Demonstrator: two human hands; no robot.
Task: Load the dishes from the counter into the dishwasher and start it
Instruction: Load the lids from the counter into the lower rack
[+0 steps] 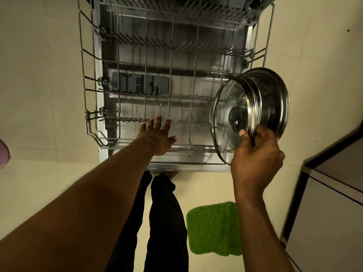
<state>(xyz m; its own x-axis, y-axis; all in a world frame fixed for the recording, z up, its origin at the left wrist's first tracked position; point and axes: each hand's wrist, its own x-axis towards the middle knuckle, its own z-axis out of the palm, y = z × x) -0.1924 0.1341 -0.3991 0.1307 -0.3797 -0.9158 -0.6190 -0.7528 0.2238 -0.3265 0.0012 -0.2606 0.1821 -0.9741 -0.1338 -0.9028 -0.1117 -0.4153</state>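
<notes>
No text, label, brand, number or sign can be read anywhere. The only candidate is a tiny dark marking (pixel 170 170) on the near front edge of the open dishwasher door (pixel 188 167). It is too small and blurred to make out any letters.

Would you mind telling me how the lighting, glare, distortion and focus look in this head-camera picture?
Head view, light: dim and yellowish. Head view, distortion: side wires of the rack bow. Head view, glare: bright streaks on the glass lid in the right hand. Head view, focus: the green mat looks soft.
</notes>
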